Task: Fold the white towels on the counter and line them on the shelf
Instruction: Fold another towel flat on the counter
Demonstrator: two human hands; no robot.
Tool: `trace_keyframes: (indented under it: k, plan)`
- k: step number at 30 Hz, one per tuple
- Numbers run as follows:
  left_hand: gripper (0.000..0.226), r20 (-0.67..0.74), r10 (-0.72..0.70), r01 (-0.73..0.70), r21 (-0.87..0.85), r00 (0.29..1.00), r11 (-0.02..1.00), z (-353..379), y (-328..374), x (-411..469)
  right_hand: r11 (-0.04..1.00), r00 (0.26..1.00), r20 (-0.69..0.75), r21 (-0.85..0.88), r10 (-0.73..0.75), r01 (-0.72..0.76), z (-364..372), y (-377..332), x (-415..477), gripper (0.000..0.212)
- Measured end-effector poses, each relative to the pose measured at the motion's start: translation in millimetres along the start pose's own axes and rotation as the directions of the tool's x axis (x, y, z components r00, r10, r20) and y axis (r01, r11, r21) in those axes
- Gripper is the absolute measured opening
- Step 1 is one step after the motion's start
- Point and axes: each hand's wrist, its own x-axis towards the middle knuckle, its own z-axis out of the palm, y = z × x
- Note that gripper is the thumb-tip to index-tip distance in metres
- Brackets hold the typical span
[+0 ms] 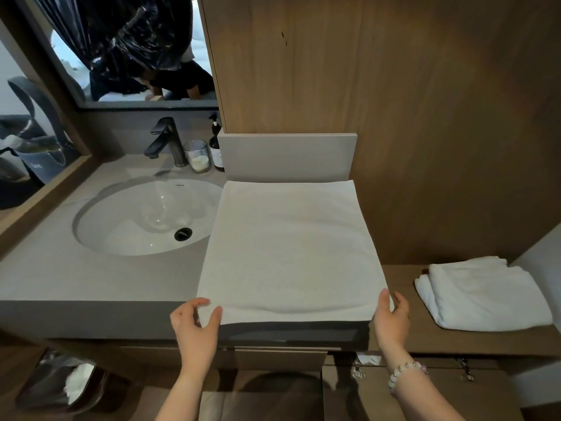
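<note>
Your left hand (194,326) pinches the near left corner of the flat white towel (288,253), with the thumb on top of the cloth and the fingers curled round the corner. Your right hand (391,320) grips the near right corner the same way: the thumb lies on the top face and the fingers wrap past the side edge. A beaded pale bracelet (406,373) sits on that wrist.

The flat white towel lies spread over the right part of the grey stone surface (91,278). Its far edge reaches the low grey back panel (287,156), and its near edge lies along the front lip between your hands.

To your right and lower down, the brown wooden shelf (425,338) carries the folded white towels (482,296), a small pile well apart from the one you hold. You cannot tell how many pieces are in it.

Left of the spread towel is the oval white sink (142,217) with its black drain. Behind the sink stand a dark metal tap (167,141), a clear drinking glass (197,156) and a dark pump bottle (217,147), close together. A wall mirror (121,56) hangs above them. Below the surface on the left is a waste bin with a black liner (57,381) holding crumpled white paper.
</note>
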Motion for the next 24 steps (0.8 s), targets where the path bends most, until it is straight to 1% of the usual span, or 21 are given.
trace_keyframes:
  k: [4, 6, 9, 12, 16, 19, 22, 24]
  plan:
    - [0.013, 0.151, -0.152, 0.169, -0.103, 0.977, 0.98, -5.4, -7.3, 2.3, 0.998, 0.999, -0.031, 0.062, 0.015, -0.013, -7.3, -1.5, -0.7, 0.038]
    - [0.01, 0.22, -0.193, 0.224, -0.127, 0.956, 0.966, -9.6, -7.5, 2.4, 0.995, 0.999, -0.032, 0.096, 0.033, -0.03, -12.5, -2.2, 0.2, 0.036]
    - [0.012, 0.32, -0.194, 0.248, -0.135, 0.927, 0.959, -15.1, -4.2, 2.9, 0.99, 0.999, -0.007, 0.137, 0.04, -0.039, -20.7, -3.7, 1.1, 0.035]
    - [0.017, 0.351, -0.206, 0.264, -0.126, 0.913, 0.956, -18.5, -4.3, 4.6, 0.989, 0.998, 0.06, 0.142, 0.032, -0.04, -25.6, -2.6, 1.4, 0.033]
    - [0.016, 0.37, -0.208, 0.26, -0.096, 0.906, 0.961, -23.2, -3.9, 5.9, 0.995, 0.992, 0.127, 0.097, 0.005, -0.017, -34.0, -3.0, 3.6, 0.007]
    - [0.013, 0.384, -0.203, 0.261, -0.105, 0.901, 0.959, -26.8, 1.0, 9.6, 0.993, 0.98, 0.198, 0.115, -0.001, -0.023, -41.7, -6.5, 6.0, 0.015]
    - [0.013, 0.386, -0.194, 0.257, -0.117, 0.902, 0.959, -27.2, 8.5, 14.9, 0.997, 0.974, 0.219, 0.07, -0.054, 0.039, -43.2, -10.7, 6.1, 0.026]
    - [0.014, 0.383, -0.183, 0.253, -0.141, 0.905, 0.957, -27.3, 13.3, 17.8, 0.997, 0.963, 0.259, 0.027, -0.079, 0.074, -42.6, -15.5, 6.2, 0.031]
